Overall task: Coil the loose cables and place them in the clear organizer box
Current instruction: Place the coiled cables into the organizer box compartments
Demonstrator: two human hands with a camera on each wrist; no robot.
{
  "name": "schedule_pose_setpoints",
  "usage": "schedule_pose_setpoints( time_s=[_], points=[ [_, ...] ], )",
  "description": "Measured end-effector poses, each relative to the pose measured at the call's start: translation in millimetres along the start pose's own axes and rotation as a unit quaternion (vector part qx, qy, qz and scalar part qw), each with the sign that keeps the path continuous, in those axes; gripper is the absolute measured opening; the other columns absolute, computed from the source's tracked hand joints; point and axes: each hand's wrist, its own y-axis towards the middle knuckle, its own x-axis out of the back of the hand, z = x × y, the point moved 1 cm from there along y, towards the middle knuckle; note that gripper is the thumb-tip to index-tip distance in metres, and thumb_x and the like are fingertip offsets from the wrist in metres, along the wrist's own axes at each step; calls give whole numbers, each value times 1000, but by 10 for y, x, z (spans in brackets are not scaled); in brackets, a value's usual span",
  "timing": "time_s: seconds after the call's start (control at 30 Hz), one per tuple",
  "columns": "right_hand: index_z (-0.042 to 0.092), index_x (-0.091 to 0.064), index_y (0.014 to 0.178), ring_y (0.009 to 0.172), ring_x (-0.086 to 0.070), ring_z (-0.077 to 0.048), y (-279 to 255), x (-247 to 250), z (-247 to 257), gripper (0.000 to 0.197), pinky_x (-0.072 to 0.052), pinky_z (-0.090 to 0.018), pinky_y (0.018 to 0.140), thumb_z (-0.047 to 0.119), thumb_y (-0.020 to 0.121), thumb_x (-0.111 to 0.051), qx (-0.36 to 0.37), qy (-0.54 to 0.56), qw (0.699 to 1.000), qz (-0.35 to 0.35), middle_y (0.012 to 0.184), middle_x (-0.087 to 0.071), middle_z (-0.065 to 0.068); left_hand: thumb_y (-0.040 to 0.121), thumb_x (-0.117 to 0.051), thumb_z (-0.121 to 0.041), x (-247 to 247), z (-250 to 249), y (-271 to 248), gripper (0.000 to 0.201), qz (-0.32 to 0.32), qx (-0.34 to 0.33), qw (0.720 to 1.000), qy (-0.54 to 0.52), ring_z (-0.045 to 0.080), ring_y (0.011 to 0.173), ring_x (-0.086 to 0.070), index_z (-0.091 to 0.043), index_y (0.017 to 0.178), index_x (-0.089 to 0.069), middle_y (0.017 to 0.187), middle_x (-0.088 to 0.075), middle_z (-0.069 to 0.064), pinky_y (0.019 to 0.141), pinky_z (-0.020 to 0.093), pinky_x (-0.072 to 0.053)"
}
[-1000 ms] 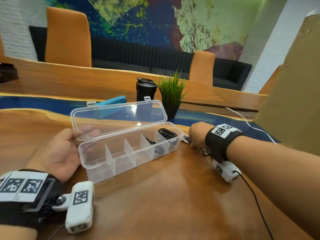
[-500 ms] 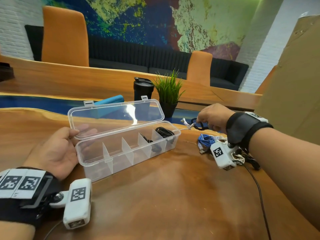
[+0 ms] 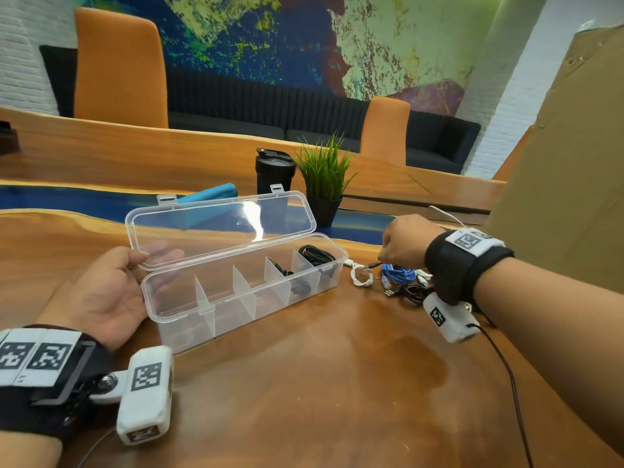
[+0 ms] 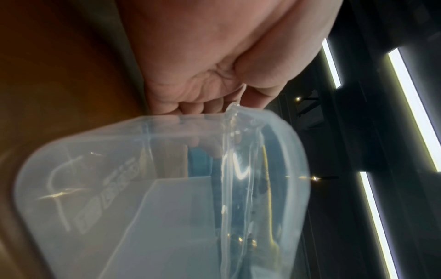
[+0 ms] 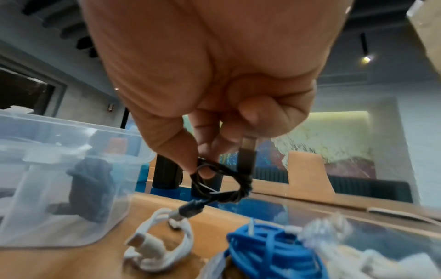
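Right now my right hand (image 5: 214, 105) pinches a small coiled black cable (image 5: 222, 181), lifted just above the pile of white and blue cables (image 3: 398, 275) beside the organizer box (image 3: 243, 292). My left hand (image 3: 101, 292) grips the box's near end, fingers behind the open lid (image 3: 219, 228). Two far compartments already hold black cables. Next, probably: carry this coil over and drop it into a free compartment.

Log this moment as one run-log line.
left hand: holds organizer box end | right hand: pinches coiled black cable | box: open, two right compartments hold black cables
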Motion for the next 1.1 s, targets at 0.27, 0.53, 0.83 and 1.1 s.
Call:
schedule_pose_setpoints(
  time_s=[0.27, 0.53, 0.83, 1.1],
  points=[
    [9, -70, 75, 70, -61, -24, -28, 460, 35, 18, -55, -33, 62, 22, 83, -60, -15, 73, 996, -52, 77, -67, -8, 100, -37, -16, -2, 0, -3, 32, 4, 4, 1000, -13, 13, 74, -76, -13, 108, -67, 95, -78, 6, 67, 25, -61],
    [9, -70, 89, 59, -57, -14, 13, 174, 492, 8, -47, -25, 51, 15, 92, -65, 5, 441, 898, -7, 75, -67, -6, 99, -37, -14, 6, 4, 28, 31, 3, -6, 1000, -14, 15, 75, -76, -11, 106, -67, 102, -75, 9, 86, 33, -57],
    [10, -75, 99, 86, -65, -24, 277, 105, 857, 23, -54, -33, 70, 26, 83, -72, 76, 24, 996, 31, 93, -71, -5, 99, -38, -15, 33, 8, 52, 31, 2, 0, 1000, 2, 15, 74, -76, -13, 108, -67, 96, -78, 8, 68, 28, -61],
    [13, -58, 69, 64, -55, -20, 328, 169, 938, 19, -38, -25, 51, 22, 85, -63, 98, -22, 995, 21, 68, -56, -2, 100, -38, -15, 52, 14, 78, 31, 8, -10, 1000, 17, 15, 77, -76, -14, 108, -67, 98, -78, 7, 85, 35, -57]
  ],
)
